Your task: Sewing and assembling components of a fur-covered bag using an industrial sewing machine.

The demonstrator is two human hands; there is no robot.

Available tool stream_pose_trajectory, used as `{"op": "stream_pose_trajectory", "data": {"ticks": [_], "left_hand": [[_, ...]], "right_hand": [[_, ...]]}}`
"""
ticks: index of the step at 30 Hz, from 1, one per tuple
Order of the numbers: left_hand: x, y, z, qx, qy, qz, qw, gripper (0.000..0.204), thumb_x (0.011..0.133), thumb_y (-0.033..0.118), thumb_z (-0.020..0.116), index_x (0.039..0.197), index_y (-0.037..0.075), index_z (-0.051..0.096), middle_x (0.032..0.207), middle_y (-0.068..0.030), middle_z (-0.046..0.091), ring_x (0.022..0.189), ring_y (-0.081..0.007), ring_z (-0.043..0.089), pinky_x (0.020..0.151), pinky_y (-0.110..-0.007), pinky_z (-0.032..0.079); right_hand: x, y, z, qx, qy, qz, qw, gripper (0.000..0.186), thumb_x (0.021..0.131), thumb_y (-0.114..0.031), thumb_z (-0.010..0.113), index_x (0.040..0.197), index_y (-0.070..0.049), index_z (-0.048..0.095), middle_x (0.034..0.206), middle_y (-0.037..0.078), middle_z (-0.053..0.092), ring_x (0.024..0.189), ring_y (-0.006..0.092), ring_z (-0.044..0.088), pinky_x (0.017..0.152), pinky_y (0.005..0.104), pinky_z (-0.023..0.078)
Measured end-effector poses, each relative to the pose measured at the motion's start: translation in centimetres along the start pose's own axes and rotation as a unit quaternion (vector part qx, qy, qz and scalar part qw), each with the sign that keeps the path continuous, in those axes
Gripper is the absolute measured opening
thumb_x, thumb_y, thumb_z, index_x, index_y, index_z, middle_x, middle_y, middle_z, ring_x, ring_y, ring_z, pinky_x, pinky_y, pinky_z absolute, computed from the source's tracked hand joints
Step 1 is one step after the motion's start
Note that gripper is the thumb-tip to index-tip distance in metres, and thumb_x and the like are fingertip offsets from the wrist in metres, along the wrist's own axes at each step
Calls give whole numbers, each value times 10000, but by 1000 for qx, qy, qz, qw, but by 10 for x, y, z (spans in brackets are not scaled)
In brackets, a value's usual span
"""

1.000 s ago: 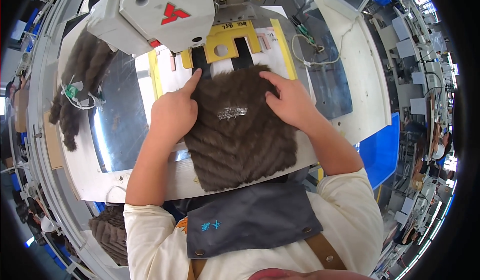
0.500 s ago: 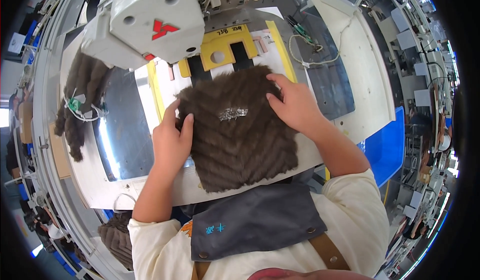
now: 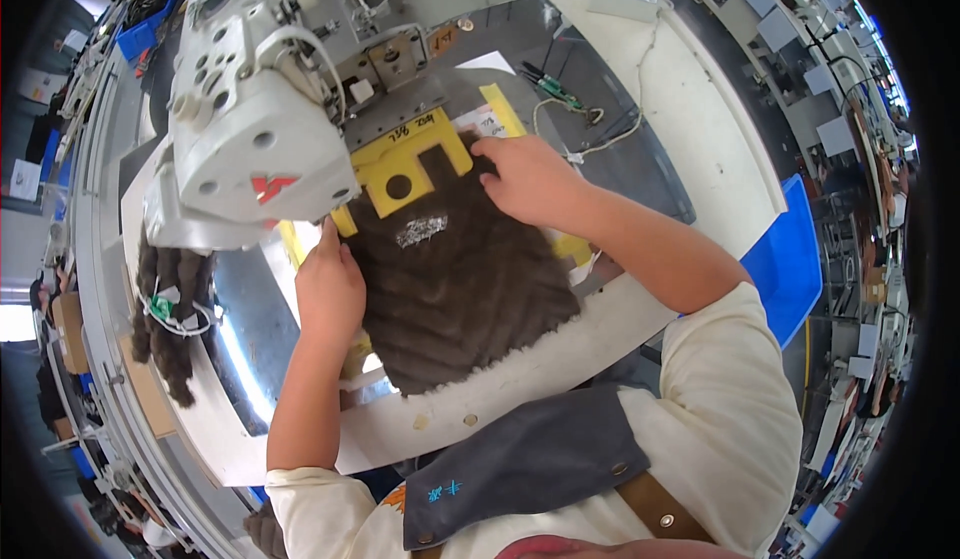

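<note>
A dark brown fur piece (image 3: 450,299) with chevron-like rows and a silvery patch (image 3: 421,231) lies flat on the machine bed. Its far part appears to reach under a yellow template plate (image 3: 385,154), as dark brown shows through the plate's round hole and slot. My left hand (image 3: 332,289) holds the fur's far left edge between thumb and fingers, close to the machine head; its fingertips are partly hidden. My right hand (image 3: 535,184) pinches the far right edge beside the plate, with the index finger and thumb bent onto the fur.
A white sewing machine head (image 3: 265,149) looms over the far left. Bundled fur strips (image 3: 165,329) hang at the left. Green-handled snips (image 3: 550,89) and a pale cord (image 3: 615,139) lie at the far right. A blue bin (image 3: 785,259) stands off the table's right edge.
Both hands have pushed the fur away from me, up to and apparently beneath the yellow plate. The view has shifted, and more of the machine shows.
</note>
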State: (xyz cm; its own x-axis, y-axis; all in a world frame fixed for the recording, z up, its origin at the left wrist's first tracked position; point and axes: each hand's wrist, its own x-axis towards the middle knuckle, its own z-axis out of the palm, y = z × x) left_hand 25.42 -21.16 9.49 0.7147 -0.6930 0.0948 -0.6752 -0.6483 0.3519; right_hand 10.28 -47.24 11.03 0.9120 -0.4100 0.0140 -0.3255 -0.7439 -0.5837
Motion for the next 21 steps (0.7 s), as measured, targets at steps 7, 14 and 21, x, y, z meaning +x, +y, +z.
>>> {"op": "stream_pose_trajectory", "data": {"ticks": [7, 14, 21], "left_hand": [[9, -6, 5, -5, -8, -60, 998, 484, 925, 86, 587, 1389, -34, 520, 818, -267, 692, 752, -475, 672, 681, -570, 523], [12, -15, 9, -14, -17, -27, 999, 165, 927, 52, 590, 1062, -25, 645, 723, -274, 620, 689, -491, 618, 620, -561, 474], [10, -11, 12, 33, 42, 54, 997, 193, 929, 20, 563, 1071, -66, 661, 780, -240, 647, 653, -443, 638, 580, -499, 511]], "right_hand": [[11, -6, -5, 15, -40, 34, 998, 497, 881, -158, 659, 1351, -16, 583, 912, 252, 714, 926, 462, 679, 842, 535, 538], [13, 6, 3, -86, -66, 9, 994, 592, 900, -194, 628, 1445, -21, 475, 736, 200, 683, 695, 452, 674, 656, 535, 547], [7, 2, -4, -65, -88, -22, 994, 533, 881, -160, 632, 1353, 64, 526, 759, 202, 681, 696, 428, 675, 657, 520, 545]]}}
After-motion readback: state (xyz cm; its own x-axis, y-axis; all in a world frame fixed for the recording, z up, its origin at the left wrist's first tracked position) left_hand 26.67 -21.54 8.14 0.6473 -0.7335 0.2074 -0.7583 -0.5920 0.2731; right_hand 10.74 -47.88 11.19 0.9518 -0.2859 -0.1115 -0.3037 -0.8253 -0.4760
